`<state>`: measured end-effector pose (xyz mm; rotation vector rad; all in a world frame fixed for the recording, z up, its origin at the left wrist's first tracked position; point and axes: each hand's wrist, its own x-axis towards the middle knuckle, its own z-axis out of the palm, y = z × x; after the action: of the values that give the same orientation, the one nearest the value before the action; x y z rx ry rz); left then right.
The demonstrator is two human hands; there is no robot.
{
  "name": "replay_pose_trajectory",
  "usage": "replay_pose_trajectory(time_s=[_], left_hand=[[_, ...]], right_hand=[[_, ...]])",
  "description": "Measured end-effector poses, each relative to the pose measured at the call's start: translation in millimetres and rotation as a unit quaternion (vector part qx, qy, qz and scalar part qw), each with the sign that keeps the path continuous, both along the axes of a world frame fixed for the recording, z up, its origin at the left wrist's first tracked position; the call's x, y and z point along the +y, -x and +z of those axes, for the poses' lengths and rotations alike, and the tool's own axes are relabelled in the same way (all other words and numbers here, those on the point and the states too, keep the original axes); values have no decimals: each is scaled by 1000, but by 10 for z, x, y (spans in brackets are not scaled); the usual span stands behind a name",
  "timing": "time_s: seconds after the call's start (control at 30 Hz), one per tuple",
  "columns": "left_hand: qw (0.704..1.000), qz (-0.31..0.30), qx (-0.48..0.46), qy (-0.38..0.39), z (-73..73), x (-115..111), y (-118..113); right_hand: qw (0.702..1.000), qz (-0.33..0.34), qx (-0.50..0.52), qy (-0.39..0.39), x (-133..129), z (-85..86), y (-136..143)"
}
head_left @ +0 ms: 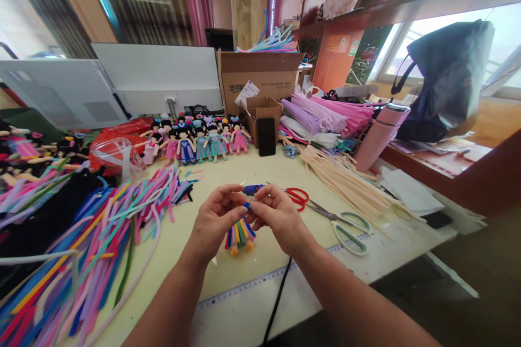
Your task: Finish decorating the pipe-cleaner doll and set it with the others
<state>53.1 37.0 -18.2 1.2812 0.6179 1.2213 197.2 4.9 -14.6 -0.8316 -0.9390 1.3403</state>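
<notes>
My left hand and my right hand meet over the middle of the table, fingertips pinched together on a small blue piece. It looks like a bit of fuzzy stem, though the fingers cover most of it. Just below them lies a small doll with a multicoloured striped skirt and orange-yellow feet; its upper part is hidden by the hands. A dark blue object shows behind the fingertips, its kind unclear. Close to my right hand are red-handled scissors and scissors with pale green handles.
Colourful fuzzy stems cover the left side. Finished dolls stand at the back by a phone and a cardboard box. Beige stems and a pink bottle are right. A ruler and black cord lie in front.
</notes>
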Motion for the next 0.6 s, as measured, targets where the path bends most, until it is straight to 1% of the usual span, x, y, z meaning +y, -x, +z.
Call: replay_pose_trajectory(time_s=[0.1,0.2,0.43,0.6], left_hand=[[1000,-6,-23,-7,2,-10,5],[999,-14,-31,4,27,-29,4],[999,-29,-21,23,67,-56,6],[999,-27,-8,29,72,-73,-7]], right_hand=[[998,35,40,21,-46,33,-4],[996,56,57,46,-82,67,-7],[992,68,80,73,-87,78,0],[992,68,82,70,-84,64,31]])
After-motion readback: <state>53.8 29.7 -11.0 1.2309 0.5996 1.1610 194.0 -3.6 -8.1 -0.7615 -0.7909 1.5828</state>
